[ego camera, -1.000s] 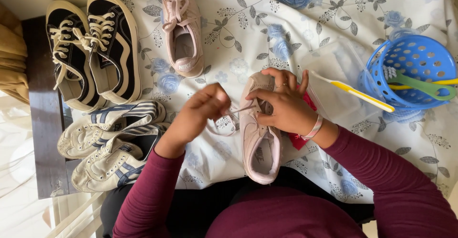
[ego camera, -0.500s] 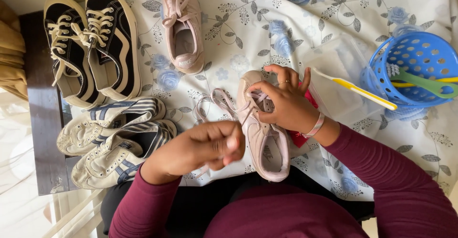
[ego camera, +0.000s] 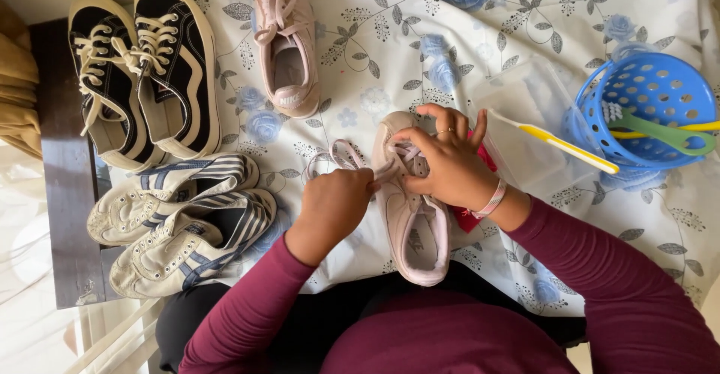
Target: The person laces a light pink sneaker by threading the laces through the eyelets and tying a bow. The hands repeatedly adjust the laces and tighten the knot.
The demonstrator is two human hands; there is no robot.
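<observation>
A pale pink sneaker (ego camera: pixel 415 228) lies on the flowered cloth (ego camera: pixel 390 52) in front of me, toe pointing away. My left hand (ego camera: pixel 334 201) is closed on its pink lace (ego camera: pixel 337 153), which loops out to the left of the shoe. My right hand (ego camera: pixel 446 160) rests on the shoe's upper at the eyelets, fingers pinching the lace there. A beaded bracelet sits on that wrist. A red item (ego camera: pixel 480 187) shows partly under my right hand.
The matching pink sneaker (ego camera: pixel 289 44) lies farther away. Two black-and-white sneakers (ego camera: pixel 139 67) and two cream striped sneakers (ego camera: pixel 180 216) sit at the left. A blue perforated basket (ego camera: pixel 652 82) with a green-handled brush stands at right, beside a yellow-and-white toothbrush (ego camera: pixel 559 142).
My left hand pulled the lace down and left away from the shoe, then came back up beside the shoe. My right hand stayed on the eyelets.
</observation>
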